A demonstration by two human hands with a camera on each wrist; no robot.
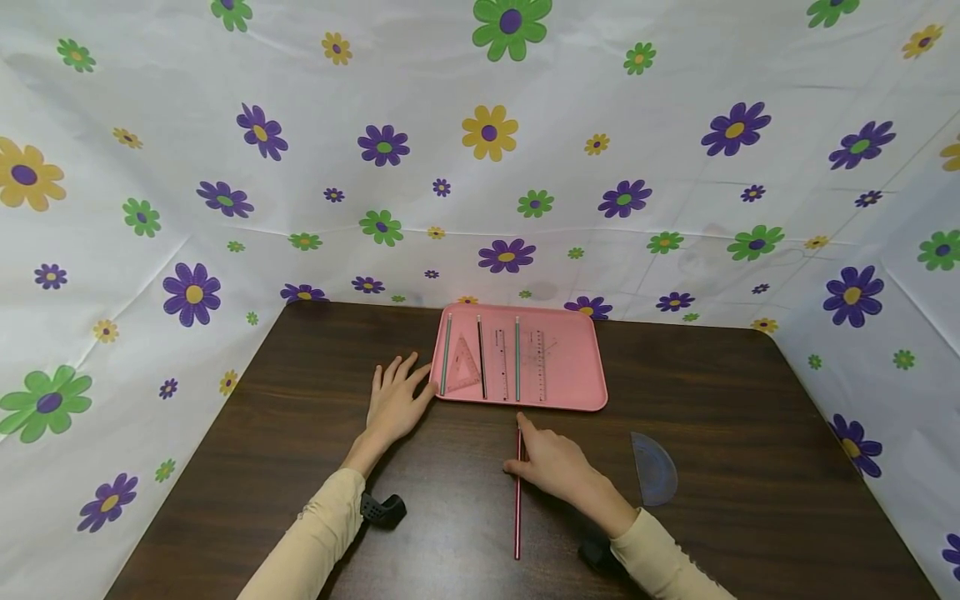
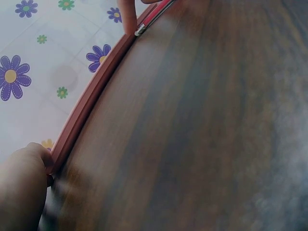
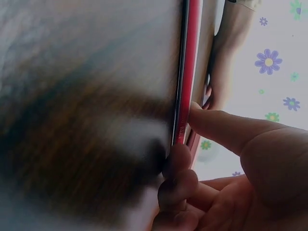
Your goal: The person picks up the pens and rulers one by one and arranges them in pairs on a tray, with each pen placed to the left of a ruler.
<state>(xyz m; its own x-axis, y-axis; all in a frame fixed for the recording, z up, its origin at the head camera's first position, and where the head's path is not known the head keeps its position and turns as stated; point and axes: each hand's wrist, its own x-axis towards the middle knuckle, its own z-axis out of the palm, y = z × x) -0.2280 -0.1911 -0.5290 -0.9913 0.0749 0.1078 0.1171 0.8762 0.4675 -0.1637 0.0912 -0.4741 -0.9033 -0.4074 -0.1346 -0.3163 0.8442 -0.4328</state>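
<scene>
My right hand (image 1: 558,462) pinches a red pencil (image 1: 517,517) between thumb and fingers, its forefinger stretched toward the pencil's far end. The pencil points straight away from me, just in front of the pink tray (image 1: 577,367). In the left wrist view, its metal-capped end (image 2: 140,32) sits close beside the tray's rim. My left hand (image 1: 397,404) lies with fingers spread at the tray's near left corner, thumb against the rim. On the tray are a green pencil (image 1: 446,354), a clear set square (image 1: 463,367), a black pencil (image 1: 482,358), another green pencil (image 1: 517,358) and two clear rulers.
A clear protractor (image 1: 655,469) lies on the dark wooden table (image 1: 720,400), right of my right hand. Behind the tray, a white flowered cloth (image 1: 450,192) hangs along the table's back edge and both sides. A black wrist device (image 1: 384,511) is strapped at my left wrist.
</scene>
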